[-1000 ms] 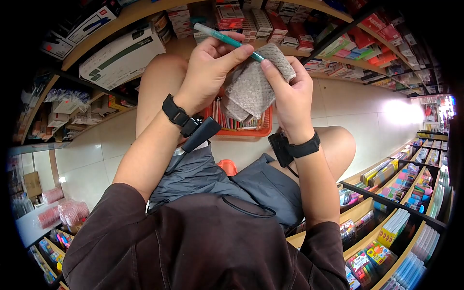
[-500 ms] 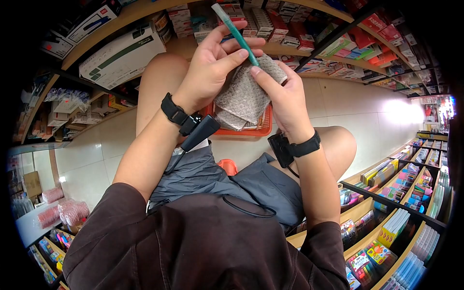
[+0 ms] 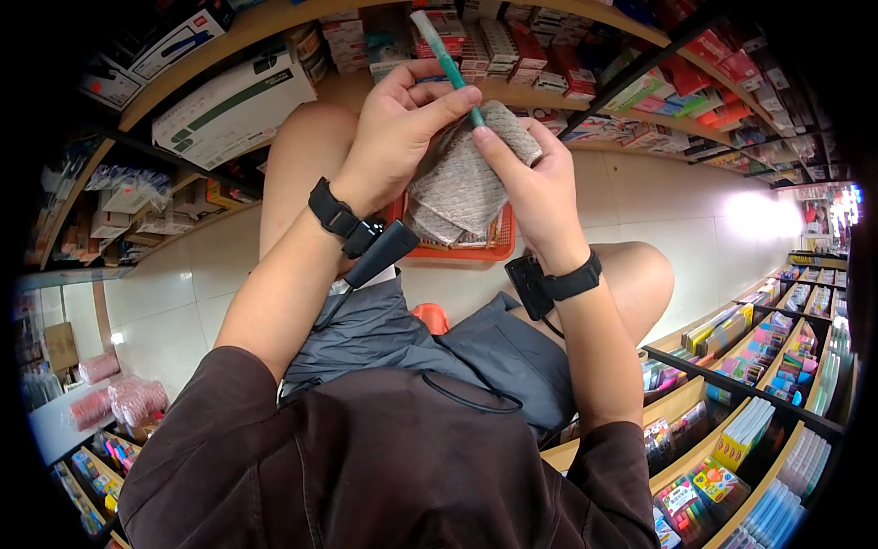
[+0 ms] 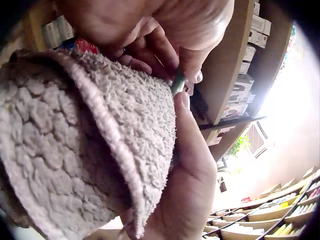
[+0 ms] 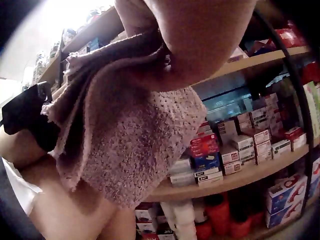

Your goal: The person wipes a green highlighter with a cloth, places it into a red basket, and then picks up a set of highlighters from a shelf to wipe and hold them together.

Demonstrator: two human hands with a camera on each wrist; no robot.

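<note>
A slim green pen with a clear, whitish upper end leans between both hands in the head view. My left hand pinches its middle between thumb and fingers. Held in my right hand is a folded grey cloth, wrapped at the pen's lower end, with the thumb pressing there. In the left wrist view the cloth fills much of the picture, and a short bit of the pen shows between the two thumbs. The right wrist view shows the cloth hanging below the hand; the pen is hidden there.
Beneath the cloth, an orange-red basket stands on the tiled floor between the knees. Shelves of small boxes run along the front. A large white carton sits at left, and stationery racks at lower right.
The pen has turned more upright, and the right hand with the cloth has shifted left and slightly down. The left fingers, stretched out half a second ago, have curled back to the pen.
</note>
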